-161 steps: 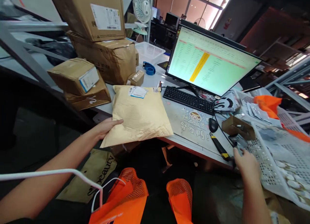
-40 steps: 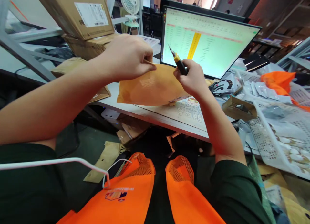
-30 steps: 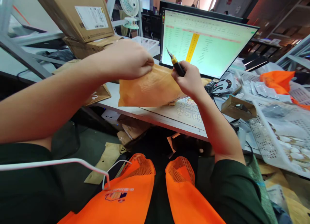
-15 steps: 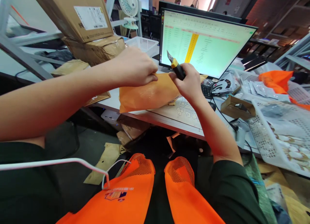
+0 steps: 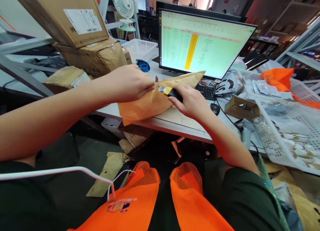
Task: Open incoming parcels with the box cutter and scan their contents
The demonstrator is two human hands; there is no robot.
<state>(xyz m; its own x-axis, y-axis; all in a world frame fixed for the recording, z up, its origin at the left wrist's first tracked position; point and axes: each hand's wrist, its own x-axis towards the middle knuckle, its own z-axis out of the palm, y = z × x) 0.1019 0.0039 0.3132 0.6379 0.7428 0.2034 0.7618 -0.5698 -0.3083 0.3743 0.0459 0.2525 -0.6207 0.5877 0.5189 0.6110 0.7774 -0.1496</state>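
Observation:
My left hand (image 5: 133, 83) is closed on the upper edge of a tan paper envelope (image 5: 141, 109), its fingers pinching the paper. The envelope hangs tilted over the front edge of the desk. In my right hand (image 5: 191, 99) is a black and yellow utility knife (image 5: 172, 92), gripped by its handle. The knife's blade points left and meets the envelope's top edge, close to my left fingertips. How deep the tip goes into the paper I cannot tell.
Behind the envelope stand a monitor (image 5: 200, 41) and a keyboard (image 5: 206, 91). Stacked cardboard boxes (image 5: 95, 54) rise at the left. A blue tape dispenser (image 5: 143, 65) lies near a white basket (image 5: 141, 48). At right are a mouse (image 5: 215, 109), a small open box (image 5: 241, 107) and a filled white basket (image 5: 271, 141).
The knife has come down and left from above the envelope, its blade now at the paper's edge. My left hand has shifted left and slightly down, and the envelope is tilted more.

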